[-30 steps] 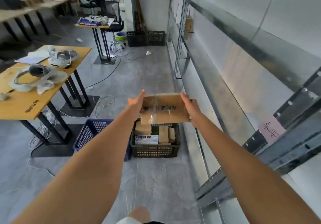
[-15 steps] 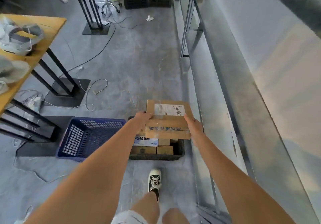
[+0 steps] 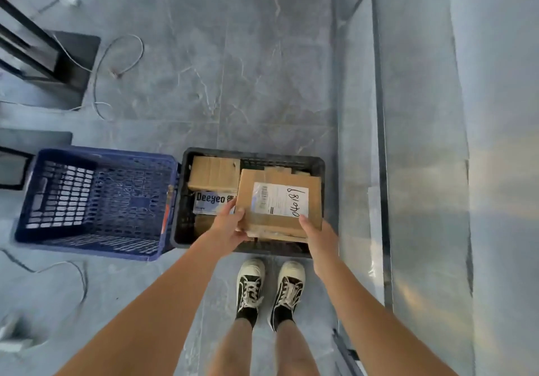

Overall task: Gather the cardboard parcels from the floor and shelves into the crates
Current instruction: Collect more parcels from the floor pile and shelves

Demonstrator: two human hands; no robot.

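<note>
We lower a labelled brown cardboard parcel (image 3: pixel 278 205), gripped by left hand (image 3: pixel 230 227) and right hand (image 3: pixel 316 237), over the black plastic crate (image 3: pixel 253 155); releasing comes next.

Brown cardboard parcel (image 3: pixel 278 200) with white label (image 3: pixel 280 199), black handwriting. Black lattice crate (image 3: pixel 186 229) beneath; white box (image 3: pixel 214 203) printed in dark blue lettering inside at 9 o'clock. Blue lattice crate (image 3: pixel 93 200) further toward 9 o'clock. Grey marbled floor (image 3: pixel 233 69). Black sneakers (image 3: pixel 269 288), cream toes and laces, at 6 o'clock.
</note>
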